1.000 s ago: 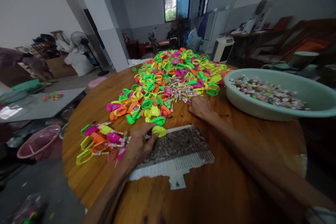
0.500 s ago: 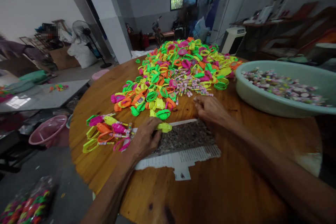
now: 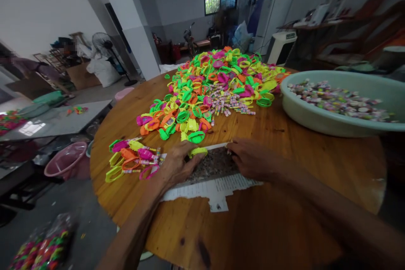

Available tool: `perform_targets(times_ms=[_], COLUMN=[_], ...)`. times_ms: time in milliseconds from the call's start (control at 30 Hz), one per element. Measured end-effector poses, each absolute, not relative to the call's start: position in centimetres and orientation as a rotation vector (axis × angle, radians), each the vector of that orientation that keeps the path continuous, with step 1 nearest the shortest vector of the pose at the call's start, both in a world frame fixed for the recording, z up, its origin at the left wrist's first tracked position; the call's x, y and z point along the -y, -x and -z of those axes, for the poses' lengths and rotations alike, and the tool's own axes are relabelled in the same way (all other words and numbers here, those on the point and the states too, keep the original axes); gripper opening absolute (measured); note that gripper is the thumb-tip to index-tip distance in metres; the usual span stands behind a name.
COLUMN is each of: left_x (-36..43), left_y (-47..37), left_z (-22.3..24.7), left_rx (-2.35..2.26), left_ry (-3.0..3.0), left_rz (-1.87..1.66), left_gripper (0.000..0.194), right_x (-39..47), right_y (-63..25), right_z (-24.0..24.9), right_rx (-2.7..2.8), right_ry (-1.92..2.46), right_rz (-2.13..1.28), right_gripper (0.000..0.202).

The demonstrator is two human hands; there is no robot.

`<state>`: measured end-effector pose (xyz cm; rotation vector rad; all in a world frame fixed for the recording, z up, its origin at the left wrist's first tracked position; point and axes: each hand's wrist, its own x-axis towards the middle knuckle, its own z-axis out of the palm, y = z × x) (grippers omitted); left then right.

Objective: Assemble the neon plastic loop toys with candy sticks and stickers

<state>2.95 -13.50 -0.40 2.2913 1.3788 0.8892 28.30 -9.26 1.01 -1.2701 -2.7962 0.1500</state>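
under the left hand point(image 3: 177, 162), its grip pinching a yellow toy watch point(image 3: 199, 151), lies a dark slab point(image 3: 217, 164); opposite, the right hand point(image 3: 252, 158) curls, its hold i can't tell.

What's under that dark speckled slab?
Torn, printed white paper sticks out past the near edge of the slab, over the wooden table; what's directly beneath the slab is covered.
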Motion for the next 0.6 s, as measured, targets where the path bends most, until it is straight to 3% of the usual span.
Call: perform_targets(times_ms=[433,600], left_x=[10.6,10.3], left_y=[-2.9,-3.6], left_z=[-3.5,-3.0], left_rx=[-1.372,-1.445], left_ry=[-2.42,-2.079], left_rz=[-0.308,-0.533], left_gripper=[0.023,0.035], right_x=[8.4,8.7], right_y=[-28.2,-28.6], right_z=[-2.8,-2.4], right_rx=[2.912,2.901], right_ry=[1.225,1.25], right_rz=[0.059,0.034], right_gripper=[0.017,0.021])
